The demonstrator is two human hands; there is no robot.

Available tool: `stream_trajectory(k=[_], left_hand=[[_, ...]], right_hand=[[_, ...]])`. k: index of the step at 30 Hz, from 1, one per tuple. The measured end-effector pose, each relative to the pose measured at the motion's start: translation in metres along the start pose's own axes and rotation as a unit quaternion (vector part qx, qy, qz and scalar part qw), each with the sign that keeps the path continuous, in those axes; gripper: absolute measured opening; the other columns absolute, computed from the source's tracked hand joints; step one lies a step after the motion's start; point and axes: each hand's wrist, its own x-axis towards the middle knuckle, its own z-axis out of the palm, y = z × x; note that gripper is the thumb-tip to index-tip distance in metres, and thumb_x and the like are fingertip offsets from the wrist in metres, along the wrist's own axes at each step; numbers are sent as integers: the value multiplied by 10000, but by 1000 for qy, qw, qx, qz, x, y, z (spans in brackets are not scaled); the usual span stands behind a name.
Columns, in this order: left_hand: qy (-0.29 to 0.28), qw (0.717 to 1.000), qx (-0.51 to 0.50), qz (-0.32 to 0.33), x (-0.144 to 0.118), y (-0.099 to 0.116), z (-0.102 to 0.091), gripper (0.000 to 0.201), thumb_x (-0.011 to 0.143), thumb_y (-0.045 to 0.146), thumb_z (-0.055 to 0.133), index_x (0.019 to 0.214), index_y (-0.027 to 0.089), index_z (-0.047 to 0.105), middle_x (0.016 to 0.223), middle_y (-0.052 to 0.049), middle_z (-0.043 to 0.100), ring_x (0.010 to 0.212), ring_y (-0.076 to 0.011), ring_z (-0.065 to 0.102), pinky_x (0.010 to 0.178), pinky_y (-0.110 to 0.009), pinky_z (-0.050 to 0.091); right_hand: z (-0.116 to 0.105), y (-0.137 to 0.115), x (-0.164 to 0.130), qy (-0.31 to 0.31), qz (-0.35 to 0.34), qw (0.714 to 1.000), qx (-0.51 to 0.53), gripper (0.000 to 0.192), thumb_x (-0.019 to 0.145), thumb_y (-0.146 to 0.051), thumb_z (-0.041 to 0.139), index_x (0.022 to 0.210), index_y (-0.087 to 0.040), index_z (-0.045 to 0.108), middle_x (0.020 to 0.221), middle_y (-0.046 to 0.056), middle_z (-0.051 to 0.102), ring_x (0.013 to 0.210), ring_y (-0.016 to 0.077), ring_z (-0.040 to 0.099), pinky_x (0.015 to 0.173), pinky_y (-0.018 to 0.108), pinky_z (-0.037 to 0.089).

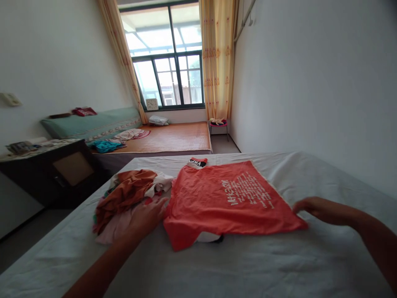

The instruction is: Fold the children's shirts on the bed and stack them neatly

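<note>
Smoothing looks to be the step: left hand, fingers together, rests at the clothes pile (1 heap) beside the red T-shirt spread on the bed, right hand flat at its corner, so folding needs both edges gripped.

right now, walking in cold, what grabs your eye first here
The red t-shirt with white print, spread flat on the white sheet in the middle, stands out first. The left hand rests at its left edge and the right hand at its right corner. Just left of it lies a heap of crumpled clothes, and a bright window with yellow curtains fills the far wall.
</note>
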Motion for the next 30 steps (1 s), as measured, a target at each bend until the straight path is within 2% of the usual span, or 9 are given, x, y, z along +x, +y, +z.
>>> stream_trajectory(k=[3, 4, 7, 10, 14, 18, 21, 25, 30], left_hand=[[46, 980, 184, 57, 19, 27, 15, 174, 841, 267, 516, 934, 205, 650, 1065, -152, 610, 1086, -322, 529, 872, -385, 420], [22, 970, 227, 85, 26, 36, 26, 215, 862, 260, 478, 967, 197, 655, 1084, -162, 608, 1100, -322, 519, 909, -407, 401], [-113, 944, 255, 175, 39, 48, 66, 355, 887, 327, 471, 1206, 229, 591, 1297, -129, 532, 1232, -296, 439, 1023, -410, 338], [-236, 914, 260, 202, 41, 33, 91, 562, 879, 453, 495, 1399, 256, 411, 1479, -99, 354, 1365, -301, 280, 1112, -449, 224], [-275, 912, 240, 189, 36, 4, 70, 583, 908, 502, 432, 1443, 297, 322, 1527, -71, 268, 1409, -288, 182, 1141, -482, 121], [-395, 891, 136, 179, 32, 2, 22, 647, 774, 502, 650, 1362, 312, 460, 1495, -68, 328, 1358, -286, 307, 1105, -394, 264], [-452, 866, 95, 189, 26, 13, 7, 618, 652, 474, 766, 1217, 299, 590, 1382, -58, 455, 1250, -260, 435, 1046, -343, 343], [-418, 868, 195, 186, 18, 28, 21, 446, 570, 355, 817, 964, 229, 649, 1159, -50, 543, 1083, -241, 485, 947, -329, 393], [-378, 875, 236, 188, 16, 36, 33, 185, 634, 105, 662, 790, 201, 632, 995, -24, 566, 973, -189, 501, 854, -256, 389]], right_hand=[[16, -40, 40, 60, -46, 993, -87, 381, 856, -415, 410, 1045, -287, 715, 1071, 71, 702, 1005, 301, 635, 914, 440, 470], [28, -56, 57, 81, -66, 989, -102, 425, 880, -419, 369, 1146, -271, 666, 1140, 77, 674, 1054, 285, 615, 945, 435, 450], [72, -89, 101, 88, -123, 981, -124, 537, 909, -486, 347, 1364, -231, 474, 1389, 80, 495, 1270, 244, 455, 1071, 406, 335], [102, -82, 125, 73, -139, 971, -179, 588, 915, -541, 320, 1426, -255, 377, 1488, 40, 355, 1385, 223, 271, 1138, 422, 204], [96, -28, 126, 120, -53, 969, -211, 589, 921, -533, 284, 1427, -248, 375, 1505, 37, 321, 1401, 224, 229, 1148, 443, 151], [56, 2, 101, 146, 8, 979, -145, 599, 833, -557, 452, 1307, -200, 537, 1418, 106, 457, 1339, 299, 344, 1098, 477, 255], [27, -8, 73, 61, -39, 997, -28, 494, 747, -563, 588, 1079, -208, 675, 1150, 103, 655, 1138, 310, 538, 989, 428, 396], [26, -37, 52, -114, -57, 991, 27, 378, 665, -439, 697, 959, -204, 667, 963, 53, 672, 894, 234, 611, 789, 321, 476], [62, -71, 62, -100, -61, 986, -121, 408, 509, -323, 756, 851, -191, 578, 883, 22, 614, 770, 194, 546, 671, 298, 426]])
